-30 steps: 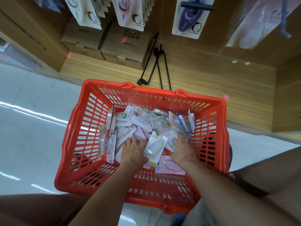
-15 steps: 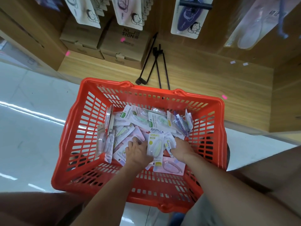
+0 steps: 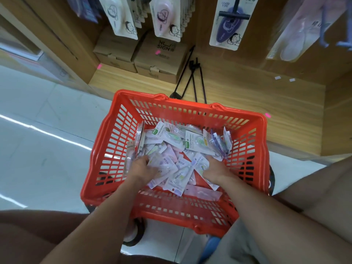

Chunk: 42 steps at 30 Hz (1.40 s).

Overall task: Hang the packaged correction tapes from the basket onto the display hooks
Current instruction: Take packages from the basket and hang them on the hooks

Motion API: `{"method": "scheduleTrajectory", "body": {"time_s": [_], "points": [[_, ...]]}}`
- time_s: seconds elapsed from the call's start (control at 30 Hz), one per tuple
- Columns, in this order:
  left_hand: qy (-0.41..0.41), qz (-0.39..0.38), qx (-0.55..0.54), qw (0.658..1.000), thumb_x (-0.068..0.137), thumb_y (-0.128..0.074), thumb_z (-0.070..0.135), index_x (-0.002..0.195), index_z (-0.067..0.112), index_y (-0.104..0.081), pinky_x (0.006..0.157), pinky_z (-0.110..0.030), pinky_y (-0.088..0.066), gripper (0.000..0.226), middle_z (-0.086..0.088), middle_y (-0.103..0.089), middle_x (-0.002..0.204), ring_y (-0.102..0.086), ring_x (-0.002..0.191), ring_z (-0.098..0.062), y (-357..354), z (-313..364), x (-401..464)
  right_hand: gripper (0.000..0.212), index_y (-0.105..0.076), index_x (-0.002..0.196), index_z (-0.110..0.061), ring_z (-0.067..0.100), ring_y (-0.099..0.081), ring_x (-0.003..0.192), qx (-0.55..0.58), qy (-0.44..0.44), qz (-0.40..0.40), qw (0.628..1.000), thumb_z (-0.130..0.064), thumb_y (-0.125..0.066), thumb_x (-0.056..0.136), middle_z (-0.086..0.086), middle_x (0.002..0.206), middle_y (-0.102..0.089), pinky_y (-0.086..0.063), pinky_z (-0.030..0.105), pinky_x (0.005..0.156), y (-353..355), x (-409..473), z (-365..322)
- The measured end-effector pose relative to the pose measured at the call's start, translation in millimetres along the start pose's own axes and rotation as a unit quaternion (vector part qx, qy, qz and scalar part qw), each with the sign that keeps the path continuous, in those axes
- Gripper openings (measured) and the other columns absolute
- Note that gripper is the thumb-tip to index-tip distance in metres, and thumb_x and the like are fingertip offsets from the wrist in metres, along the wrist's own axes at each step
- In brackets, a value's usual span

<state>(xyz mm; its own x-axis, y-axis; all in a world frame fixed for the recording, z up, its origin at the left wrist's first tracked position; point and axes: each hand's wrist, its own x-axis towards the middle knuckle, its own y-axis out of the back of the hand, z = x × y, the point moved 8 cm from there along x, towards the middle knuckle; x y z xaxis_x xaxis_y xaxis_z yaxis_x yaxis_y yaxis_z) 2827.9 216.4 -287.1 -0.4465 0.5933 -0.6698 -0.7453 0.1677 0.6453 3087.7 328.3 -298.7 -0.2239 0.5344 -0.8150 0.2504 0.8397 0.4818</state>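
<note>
- Both hands have spread apart since half a second ago, inside the red slatted plastic basket (image 3: 114, 149).
- Left hand (image 3: 142, 168) grips several flat packaged correction tapes (image 3: 171, 162) near the basket's left wall.
- Right hand (image 3: 214, 169) digs among packs near the right wall; its grip cannot be told.
- Beyond the basket's far rim, black wire display hooks (image 3: 192, 77) lie on the wooden shelf (image 3: 247, 103).

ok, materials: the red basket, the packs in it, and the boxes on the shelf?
Basket: looks like moulded plastic, glossy red, with slotted lattice walls.
Packs: printed card backs under clear blisters that catch glare, probably thin plastic.
Boxes: plain brown cardboard, matte, with tuck-tab fronts.
</note>
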Motion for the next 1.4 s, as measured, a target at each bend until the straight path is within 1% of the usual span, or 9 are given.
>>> {"method": "scheduleTrajectory", "body": {"time_s": [0.1,0.23,0.47,0.6,0.7,0.8,0.93,1.13,1.4], "points": [[-0.076,-0.037,0.144,0.986,0.088,-0.074,0.03,0.119,0.015,-0.065,0.091,-0.035,-0.048,0.035,-0.005,-0.062,0.122,-0.059,0.107,-0.024,-1,0,-2,0.058,-0.042,0.155,-0.029,0.033,-0.061,0.126,-0.155,0.068,0.014,0.985,-0.021,-0.056,0.1,0.01,0.144,-0.06,-0.053,0.036,0.097,1,-2,-17],[-0.114,-0.096,0.213,0.966,0.092,-0.068,0.027,0.138,0.028,-0.061,0.11,-0.04,-0.043,0.047,0.001,-0.039,0.158,-0.047,0.14,-0.024,-24,3,-6,0.041,-0.057,0.136,-0.025,0.03,-0.062,0.121,-0.321,0.128,0.067,0.936,-0.017,-0.06,0.095,0.005,0.13,-0.065,-0.048,0.038,0.094,6,-6,-38],[-0.128,-0.127,0.261,0.948,0.097,-0.064,0.028,0.146,0.027,-0.051,0.114,-0.046,-0.044,0.051,-0.004,-0.03,0.159,-0.038,0.145,-0.035,-38,6,3,0.042,-0.058,0.136,-0.024,0.029,-0.045,0.132,-0.399,0.245,0.0,0.884,-0.016,-0.062,0.096,0.008,0.142,-0.049,-0.035,0.042,0.109,-33,-10,-75],[-0.096,-0.12,0.221,0.963,0.095,-0.065,0.026,0.149,0.029,-0.048,0.113,-0.047,-0.045,0.057,-0.013,-0.02,0.16,-0.047,0.138,-0.037,-35,6,5,0.044,-0.056,0.143,-0.024,0.032,-0.018,0.156,-0.376,0.237,-0.031,0.895,-0.015,-0.057,0.101,0.013,0.172,-0.011,-0.029,0.045,0.119,-44,-2,-77],[-0.095,-0.118,0.206,0.967,0.095,-0.066,0.025,0.152,0.029,-0.047,0.112,-0.047,-0.046,0.061,-0.012,-0.021,0.157,-0.051,0.134,-0.036,-33,6,4,0.05,-0.05,0.151,-0.029,0.028,-0.013,0.159,-0.353,0.221,-0.075,0.906,-0.019,-0.057,0.102,0.01,0.174,-0.007,-0.023,0.043,0.124,-50,2,-76],[-0.102,-0.118,0.206,0.966,0.095,-0.065,0.026,0.153,0.028,-0.046,0.112,-0.047,-0.046,0.061,-0.012,-0.025,0.154,-0.054,0.131,-0.036,-31,10,2,0.049,-0.055,0.146,-0.03,0.03,-0.032,0.15,-0.314,0.196,-0.08,0.925,-0.021,-0.064,0.099,0.009,0.168,-0.017,-0.033,0.039,0.116,-52,6,-77],[-0.119,-0.125,0.204,0.964,0.096,-0.066,0.03,0.155,0.029,-0.044,0.112,-0.047,-0.046,0.063,-0.009,-0.026,0.158,-0.055,0.133,-0.034,-30,13,-1,0.037,-0.067,0.124,-0.028,0.031,-0.055,0.11,-0.246,0.153,-0.064,0.955,-0.017,-0.074,0.09,0.007,0.14,-0.03,-0.041,0.032,0.08,-43,10,-77],[-0.154,-0.154,0.214,0.952,0.094,-0.07,0.033,0.155,0.029,-0.045,0.115,-0.041,-0.043,0.066,-0.008,-0.028,0.16,-0.048,0.141,-0.027,-40,23,0,0.034,-0.07,0.109,-0.015,0.027,-0.063,0.108,-0.132,0.1,-0.09,0.982,-0.016,-0.084,0.078,0.006,0.122,-0.062,-0.053,0.036,0.086,-27,-1,-53],[-0.219,-0.135,0.379,0.889,0.09,-0.065,0.053,0.152,0.04,-0.047,0.116,-0.04,-0.037,0.066,-0.008,-0.052,0.152,-0.044,0.141,-0.028,-42,52,-8,0.024,-0.062,0.088,-0.016,0.019,-0.055,0.079,0.041,0.041,-0.015,0.998,-0.017,-0.084,0.079,0.001,0.091,-0.058,-0.039,0.032,0.066,18,-31,-15]]}}
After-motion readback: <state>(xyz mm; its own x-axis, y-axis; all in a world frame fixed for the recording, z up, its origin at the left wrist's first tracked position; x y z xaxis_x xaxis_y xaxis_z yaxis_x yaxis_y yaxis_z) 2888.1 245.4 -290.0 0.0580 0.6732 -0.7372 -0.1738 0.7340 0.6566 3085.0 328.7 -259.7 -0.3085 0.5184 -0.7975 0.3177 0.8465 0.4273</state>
